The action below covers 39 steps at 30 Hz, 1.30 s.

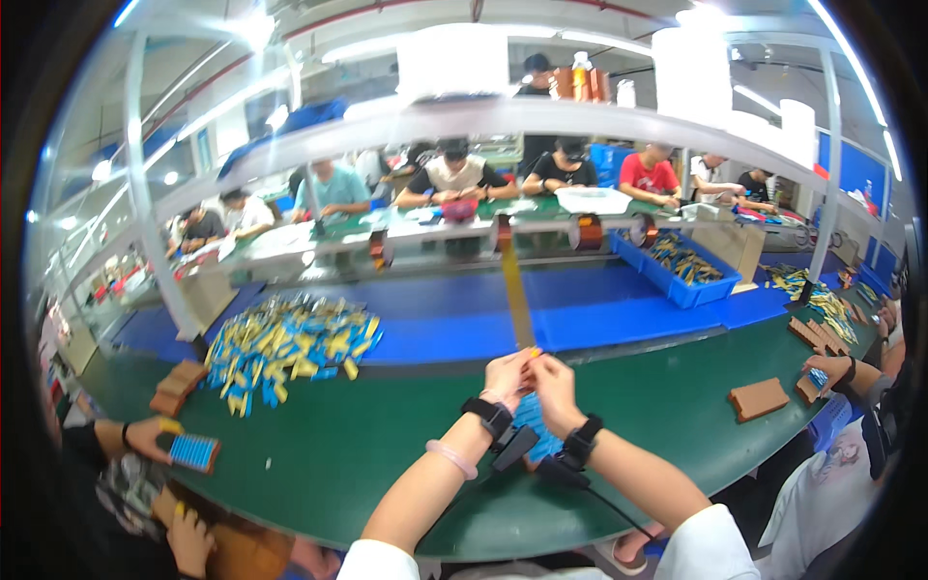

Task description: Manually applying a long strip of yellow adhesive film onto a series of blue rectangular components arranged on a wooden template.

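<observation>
My left hand (507, 377) and my right hand (554, 385) meet over the middle of the bench, fingers pinched together. At their fingertips is the lower end of an amber tape strip (515, 295), which runs down from a tape roll (502, 233) on the rail. Something small and yellow shows between the fingers; its kind is hard to make out. Below my hands, partly hidden by them and the wrist straps, lies a block of blue strips (537, 425) side by side.
A heap of blue and yellow pieces (290, 343) lies at the left, beside brown blocks (179, 387). At the right are a blue bin (677, 271) of pieces and a brown block (759, 399). Co-workers' hands (150, 440) work on both sides. A blue belt (599, 314) crosses behind.
</observation>
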Available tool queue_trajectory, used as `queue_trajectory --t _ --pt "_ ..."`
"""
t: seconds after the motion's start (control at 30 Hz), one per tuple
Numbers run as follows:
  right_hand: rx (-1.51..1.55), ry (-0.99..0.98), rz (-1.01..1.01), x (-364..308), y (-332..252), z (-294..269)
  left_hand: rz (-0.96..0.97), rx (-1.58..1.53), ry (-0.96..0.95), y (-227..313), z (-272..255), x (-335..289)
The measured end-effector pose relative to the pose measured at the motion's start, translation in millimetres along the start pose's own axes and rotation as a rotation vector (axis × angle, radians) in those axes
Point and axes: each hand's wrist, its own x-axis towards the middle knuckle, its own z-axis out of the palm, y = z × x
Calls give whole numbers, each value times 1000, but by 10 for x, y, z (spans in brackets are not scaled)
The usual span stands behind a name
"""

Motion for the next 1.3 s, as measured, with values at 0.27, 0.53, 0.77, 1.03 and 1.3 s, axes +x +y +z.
queue_trajectory --t 0.27,0.53,0.77,1.03,1.3 --pt "55 -10 30 -1585 -118 -153 78 27 -51 -654 -49 -1526" --pt "39 -3 162 -2174 -75 -281 53 189 -147 -710 -144 -1954" --pt "-269 -274 371 -2014 -297 -397 27 156 -180 -422 -219 -1764" --pt "-1462 -319 -173 -1364 -433 -920 -306 71 -169 -110 -582 -1752" --pt "-1417 -258 -209 -1243 -405 -1077 -376 201 -221 10 -599 -1509"
